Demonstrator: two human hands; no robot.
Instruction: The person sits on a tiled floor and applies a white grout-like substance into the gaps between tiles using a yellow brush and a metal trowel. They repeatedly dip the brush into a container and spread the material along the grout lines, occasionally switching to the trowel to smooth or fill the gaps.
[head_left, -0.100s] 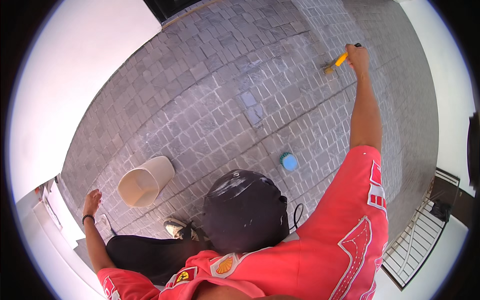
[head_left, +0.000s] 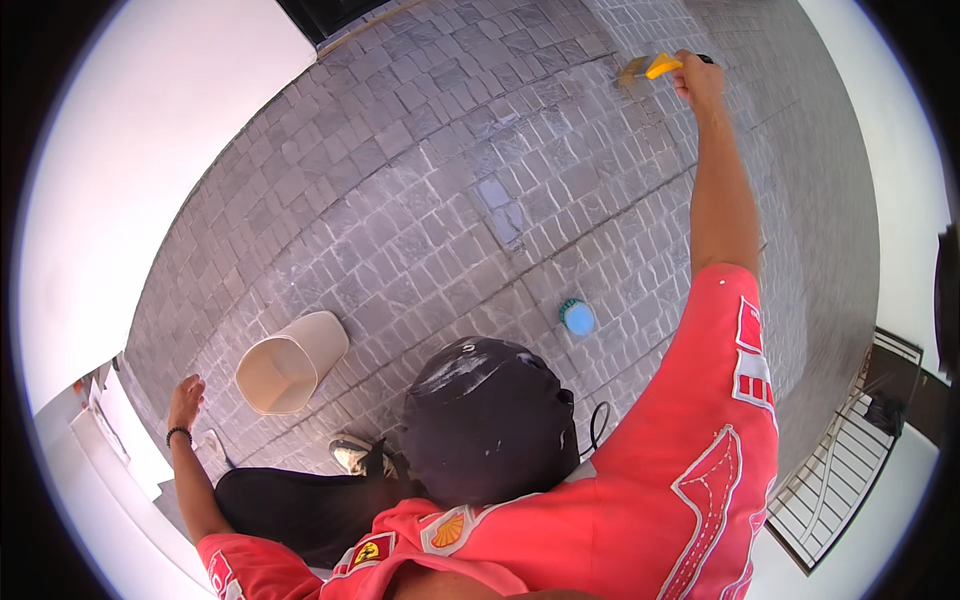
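My right hand [head_left: 700, 80], arm stretched far out, grips a paintbrush [head_left: 664, 66] with a yellow handle and a black end. The brush's bristles point left and meet the grey stone-patterned paving [head_left: 400, 220], whose joints look pale in places. Out to the left, my left hand [head_left: 185, 402] holds nothing, its fingers extended, with a dark beaded bracelet at the wrist. The nearest thing to it is a cream bucket [head_left: 300, 360], leaning toward the camera with its mouth showing; the hand does not touch it.
A small round blue thing with a green rim [head_left: 577, 317] lies beyond my bent knee [head_left: 488, 425] in dark, white-smeared cloth. My shoe [head_left: 350, 455] is near the bucket. White walls [head_left: 170, 130] flank the paving; a metal railing [head_left: 835, 480] stands at lower right.
My right hand has moved farther away and slightly left, carrying the paintbrush along the paving. My left hand stays nearly where it was.
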